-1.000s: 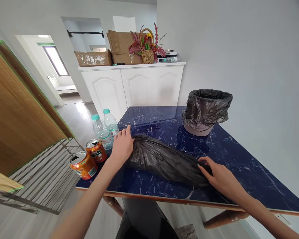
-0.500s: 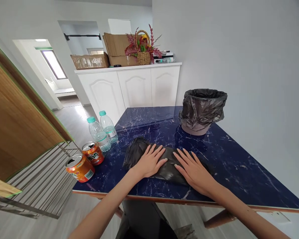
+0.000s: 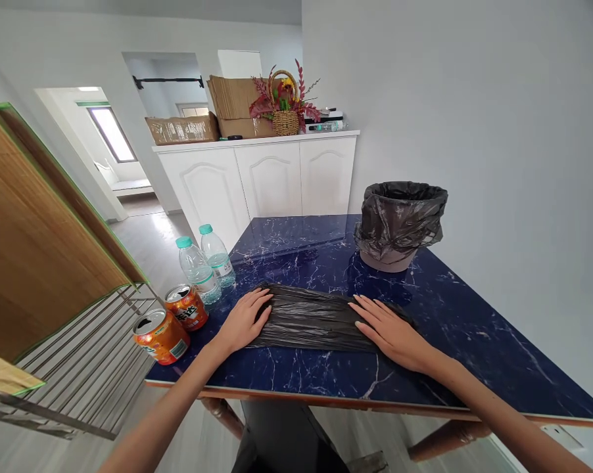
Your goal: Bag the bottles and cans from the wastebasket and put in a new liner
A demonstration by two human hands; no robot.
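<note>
A black plastic garbage bag (image 3: 313,320) lies flattened in a wide strip on the blue marbled table (image 3: 316,381), creased along its length. My left hand (image 3: 243,320) rests on its left end, fingers stretched out and palm down. On the right end lies my right hand (image 3: 390,332), also flat with its fingers extended. Both hands press on the plastic without gripping it. The bag's far ends are partly hidden under the hands.
Two orange soda cans (image 3: 162,338) and two clear water bottles (image 3: 198,272) with teal caps stand along the left edge. A bin lined with black plastic (image 3: 400,223) stands at the back right. A metal rack (image 3: 84,355) is left of the table.
My left hand has slid left along the bag, away from my right hand. The bunched left end is now spread flat, and the bag looks smoother and longer. My right hand has barely moved.
</note>
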